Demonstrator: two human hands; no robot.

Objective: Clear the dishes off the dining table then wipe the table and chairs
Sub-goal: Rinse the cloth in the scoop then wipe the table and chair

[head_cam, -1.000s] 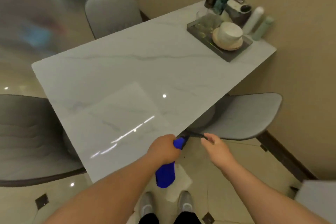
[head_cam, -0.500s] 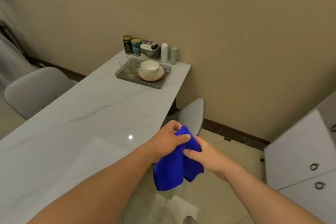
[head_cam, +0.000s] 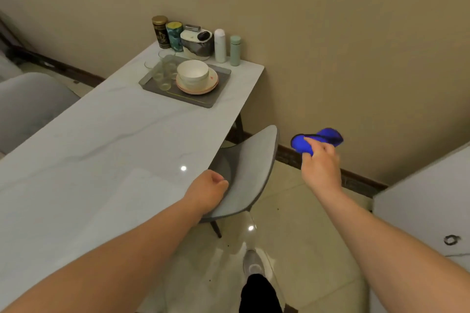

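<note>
My right hand (head_cam: 321,164) grips a bunched blue cloth (head_cam: 318,139) in the air, to the right of the white marble table (head_cam: 106,140). My left hand (head_cam: 207,190) hangs at the table's near right edge with loosely curled fingers, holding nothing, just over the back of a grey chair (head_cam: 251,173) tucked under the table. At the table's far end a grey tray (head_cam: 201,101) carries several glasses (head_cam: 164,71) and a white bowl (head_cam: 192,72) on stacked plates.
Tins, a tissue box and two slim bottles (head_cam: 220,46) line the wall behind the tray. A second grey chair (head_cam: 30,101) stands on the table's left side. A white cabinet (head_cam: 427,206) with ring pulls is at the right. My shoe (head_cam: 253,263) is on the tiled floor.
Both hands held the blue cloth together; now my left hand has let go and hangs by the chair, while my right hand has carried the cloth away to the right.
</note>
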